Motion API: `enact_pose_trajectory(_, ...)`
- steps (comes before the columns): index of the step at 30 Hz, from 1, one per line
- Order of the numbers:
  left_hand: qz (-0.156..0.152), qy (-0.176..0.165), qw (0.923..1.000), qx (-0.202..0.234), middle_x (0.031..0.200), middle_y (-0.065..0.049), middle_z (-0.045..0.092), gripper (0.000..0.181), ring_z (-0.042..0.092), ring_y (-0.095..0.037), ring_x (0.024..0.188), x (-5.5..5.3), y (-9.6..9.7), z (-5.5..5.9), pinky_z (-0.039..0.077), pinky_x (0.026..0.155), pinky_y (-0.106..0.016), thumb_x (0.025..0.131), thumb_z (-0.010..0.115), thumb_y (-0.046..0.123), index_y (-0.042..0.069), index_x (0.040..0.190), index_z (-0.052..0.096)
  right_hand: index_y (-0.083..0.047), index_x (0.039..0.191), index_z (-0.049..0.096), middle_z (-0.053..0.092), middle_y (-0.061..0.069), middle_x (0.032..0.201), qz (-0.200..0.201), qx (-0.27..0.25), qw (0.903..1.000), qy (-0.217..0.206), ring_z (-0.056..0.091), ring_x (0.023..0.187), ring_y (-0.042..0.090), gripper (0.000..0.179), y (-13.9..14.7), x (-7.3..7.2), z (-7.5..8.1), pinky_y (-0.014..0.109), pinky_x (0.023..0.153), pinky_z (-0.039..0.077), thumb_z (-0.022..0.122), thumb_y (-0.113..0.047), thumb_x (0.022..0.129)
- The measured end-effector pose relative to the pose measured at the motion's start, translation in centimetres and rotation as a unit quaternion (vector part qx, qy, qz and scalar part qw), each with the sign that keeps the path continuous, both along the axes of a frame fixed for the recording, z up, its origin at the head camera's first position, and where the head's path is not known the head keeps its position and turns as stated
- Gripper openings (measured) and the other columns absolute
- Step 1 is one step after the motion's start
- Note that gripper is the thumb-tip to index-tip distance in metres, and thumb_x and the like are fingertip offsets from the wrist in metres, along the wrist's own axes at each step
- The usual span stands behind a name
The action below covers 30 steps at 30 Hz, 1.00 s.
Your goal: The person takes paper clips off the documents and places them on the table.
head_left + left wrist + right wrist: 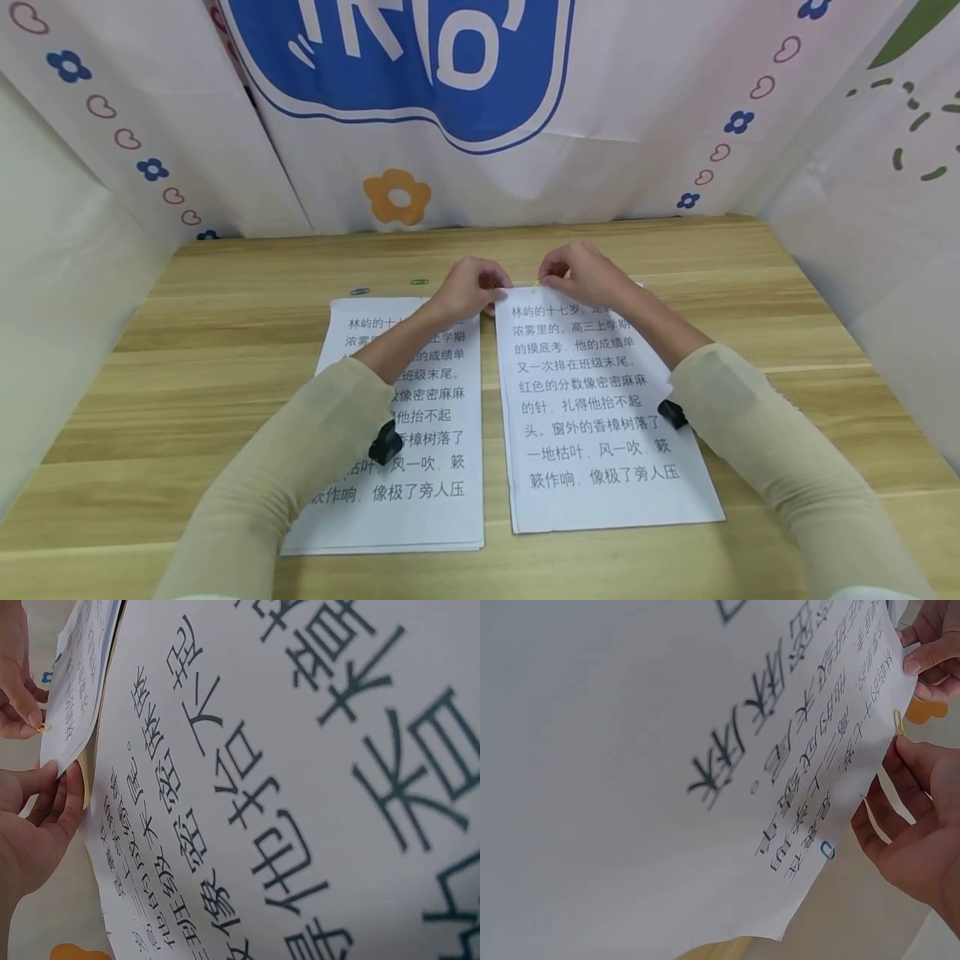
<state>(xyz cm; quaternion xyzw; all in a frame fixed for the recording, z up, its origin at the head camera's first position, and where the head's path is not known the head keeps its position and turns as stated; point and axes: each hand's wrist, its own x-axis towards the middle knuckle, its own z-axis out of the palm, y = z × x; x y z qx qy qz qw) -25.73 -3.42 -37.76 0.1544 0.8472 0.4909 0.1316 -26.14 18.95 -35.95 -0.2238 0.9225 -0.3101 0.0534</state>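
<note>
Head view, hands: the left hand (471, 286) and the right hand (581, 271) meet at the far top edge of the right paper stack (600, 417), which lies flat on the bench (225, 333).
Head view, fingers: both sets are curled and pinched on that top edge; a small yellow paper clip (537, 282) sits at the right fingertips.
Head view, surroundings: a left paper stack (442, 500) lies just beside the right one, partly under the left forearm. A blue clip (360, 292) and a green clip (419, 282) lie loose on the bench, far left of the hands.
Left wrist view: the left fingers (56, 799) clamp the sheets' corner; the other hand's fingertips hold the yellow clip (43, 728) just beside it.
Right wrist view: the yellow clip (898, 722) is at the paper's edge, touching the right fingers (922, 761). Whether it is fully seated I cannot tell. A blue clip (827, 850) shows past the sheet's edge.
Step in hand, judged: clipping the right stack's top edge.
Next move, judged: it calls for sheets held square while the clip slides fully on.
</note>
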Motion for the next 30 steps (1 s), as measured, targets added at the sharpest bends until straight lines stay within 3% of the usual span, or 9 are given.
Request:
enact_pose_trajectory(9,-0.002,-0.005,1.0000,0.004,0.097,-0.016,0.064,0.012,0.064,-0.022,0.081,0.02,0.04,0.05,0.063,0.071,-0.030,0.096,0.065,-0.009,-0.004,0.105,0.071,0.002,0.102,0.073,0.070,0.014,0.093,-0.007,-0.019,0.9997,-0.014,0.062,0.084,0.025,0.012,0.00,-0.11,-0.35,0.030,0.075,0.052,0.064,-0.004,0.101)
enact_pose_trajectory(18,-0.001,0.001,1.0000,0.000,0.098,-0.016,0.065,0.011,0.064,-0.022,0.081,-0.01,-0.09,-0.01,0.063,0.071,-0.030,0.097,0.065,-0.008,-0.003,0.105,0.071,0.004,0.106,0.073,0.071,0.017,0.097,-0.056,-0.076,0.9952,-0.026,0.061,0.084,0.023,0.013,0.29,-0.42,-0.87,0.025,0.074,0.051,0.064,-0.003,0.100)
enact_pose_trajectory(30,0.000,-0.002,1.0000,0.001,0.097,-0.015,0.064,0.012,0.064,-0.023,0.082,-0.03,0.04,-0.07,0.063,0.071,-0.030,0.096,0.066,-0.008,-0.003,0.105,0.071,0.002,0.107,0.074,0.073,0.016,0.098,-0.083,-0.088,0.9921,-0.033,0.064,0.085,0.023,0.013,0.27,-0.52,-0.97,0.024,0.073,0.051,0.067,-0.006,0.100)
